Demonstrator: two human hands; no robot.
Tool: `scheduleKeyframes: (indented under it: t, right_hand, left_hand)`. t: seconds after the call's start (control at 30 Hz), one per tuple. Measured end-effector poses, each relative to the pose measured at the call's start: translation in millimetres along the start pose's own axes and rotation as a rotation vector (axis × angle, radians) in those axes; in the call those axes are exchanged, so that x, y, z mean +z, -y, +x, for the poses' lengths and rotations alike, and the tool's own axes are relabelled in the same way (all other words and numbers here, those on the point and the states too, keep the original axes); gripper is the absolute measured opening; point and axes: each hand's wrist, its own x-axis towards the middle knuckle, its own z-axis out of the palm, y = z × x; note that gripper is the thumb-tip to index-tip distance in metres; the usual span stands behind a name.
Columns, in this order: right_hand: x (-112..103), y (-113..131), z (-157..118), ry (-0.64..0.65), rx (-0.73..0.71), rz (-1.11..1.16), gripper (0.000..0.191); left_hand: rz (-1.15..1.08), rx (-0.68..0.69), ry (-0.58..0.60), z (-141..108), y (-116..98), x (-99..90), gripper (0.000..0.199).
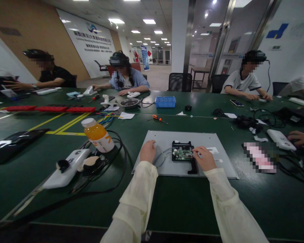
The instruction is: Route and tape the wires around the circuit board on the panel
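Note:
A grey flat panel (164,139) lies on the green table, with a black bracket (192,167) and a green circuit board (183,153) near its middle. Thin grey cables (162,158) run from the board's left side toward my left hand (148,152), which rests at the panel's left part with fingers bent; what it holds, if anything, is hidden. At the board's right edge, my right hand (204,158) has its fingertips pinched together, touching the board area. Whatever lies between those fingertips is too small to tell.
An orange drink bottle (98,135), a white device (67,168) and black cables stand left. Beyond the panel are an orange screwdriver (159,118) and a blue basket (165,102). A phone (260,157) lies right, near another person's hand. People sit across the table.

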Motion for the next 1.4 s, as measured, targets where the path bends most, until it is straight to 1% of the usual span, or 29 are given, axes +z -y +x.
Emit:
scheduleKeyframes:
  t: [0.07,0.13,0.23,0.3,0.37,0.47,0.53,0.63,0.7,0.77,0.83,0.97,1.03,1.1,1.2,1.3,1.4]
  right_hand:
    - [-0.1,-0.4,0.4,-0.01,-0.007,-0.002,0.019]
    - [-0.6,-0.4,0.9,-0.024,-0.013,-0.004,0.019]
    - [-1.5,0.4,1.3,-0.043,-0.014,-0.006,0.019]
    - [-1.7,1.4,1.4,-0.049,-0.013,-0.004,0.019]
    - [-1.8,2.9,1.5,-0.051,-0.016,-0.004,0.02]
    - [-1.9,6.2,1.4,-0.042,-0.02,-0.005,0.02]
    - [-2.2,9.0,1.3,-0.026,-0.023,-0.003,0.02]
    - [-2.1,15.2,1.7,-0.009,-0.041,0.01,0.021]
    - [-1.0,22.5,2.4,-0.001,-0.063,0.018,0.022]
    - [1.1,34.2,3.1,0.034,-0.096,0.026,0.024]
    - [4.5,50.4,3.8,0.11,-0.152,0.036,0.029]
    - [14.7,87.2,5.2,0.321,-0.304,0.049,0.042]
    - [21.7,101.9,6.1,0.401,-0.372,0.043,0.045]
    - [29.6,111.9,6.7,0.45,-0.42,0.024,0.046]
    - [41.7,118.8,5.3,0.471,-0.442,-0.007,0.041]
    - [52.2,119.3,0.3,0.478,-0.432,-0.02,0.036]
    - [58.8,117.4,-5.6,0.481,-0.425,-0.009,0.037]
  left_hand:
    - [0.002,-0.016,-0.035,-0.4,-0.7,-6.2,0.031]
    - [-0.032,-0.009,-0.101,-0.8,-2.0,-14.1,0.029]
    - [-0.156,0.01,-0.218,-2.0,-4.6,-26.8,0.026]
    - [-0.272,-0.012,-0.254,-4.0,-7.0,-33.0,0.023]
    - [-0.393,-0.033,-0.222,-7.4,-9.7,-35.3,0.022]
    - [-0.495,-0.038,-0.11,-15.1,-13.3,-30.3,0.022]
    - [-0.469,-0.013,-0.047,-20.9,-14.7,-23.6,0.021]
    - [-0.357,0.041,0.023,-28.4,-15.2,-15.1,0.02]
    - [-0.287,0.035,0.05,-31.9,-15.1,-12.6,0.02]
    - [-0.233,0.016,0.062,-34.1,-14.7,-12.3,0.02]
    - [-0.203,0.008,0.069,-35.3,-14.0,-12.7,0.02]
    - [-0.174,0.016,0.094,-36.4,-11.5,-12.1,0.019]
    - [-0.161,0.017,0.106,-36.6,-10.1,-11.3,0.019]
    - [-0.15,0.013,0.114,-36.9,-8.8,-10.5,0.019]
    - [-0.141,0.003,0.131,-37.8,-7.7,-10.1,0.02]
    - [-0.116,0.015,0.099,-40.3,-9.7,-11.6,0.027]
    - [-0.031,0.076,-0.009,-45.5,-18.3,-17.3,0.038]
